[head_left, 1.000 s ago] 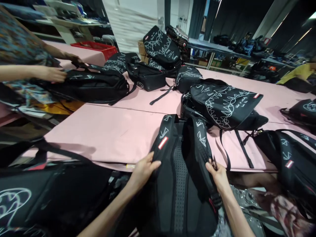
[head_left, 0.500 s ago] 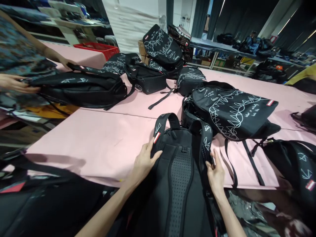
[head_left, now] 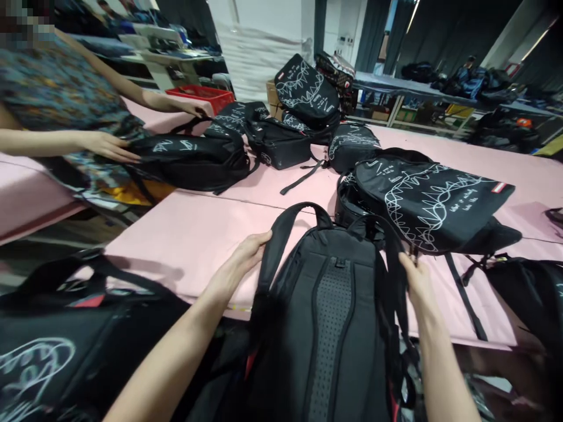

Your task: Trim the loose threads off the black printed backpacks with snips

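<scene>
A black backpack (head_left: pixel 299 305) stands in front of me with its padded back panel facing me and its top near the table edge. My left hand (head_left: pixel 246 252) is closed on the outer edge of its left shoulder strap (head_left: pixel 278 240), pulling it out sideways. On the other side, my right hand (head_left: pixel 417 278) pinches the right shoulder strap (head_left: pixel 393 252); some of its fingers are hidden. Both straps bow away from the panel and show their plain black undersides. Just beyond the top handle lies another black backpack (head_left: pixel 440 199) with white scribbled drawings and a red label.
More black backpacks (head_left: pixel 281 143) lie along the pink table (head_left: pixel 176 228). At the left, a co-worker's hands (head_left: pixel 105 145) hold another black backpack (head_left: pixel 197 158). A dark bag (head_left: pixel 53 351) is close on my left, and one (head_left: pixel 528 293) on my right. A red crate (head_left: pixel 211 97) stands farther back.
Both straps have been spread outward and turned, so their printed faces and the red label no longer show. My hands have moved apart. The view has shifted left, showing more of the co-worker.
</scene>
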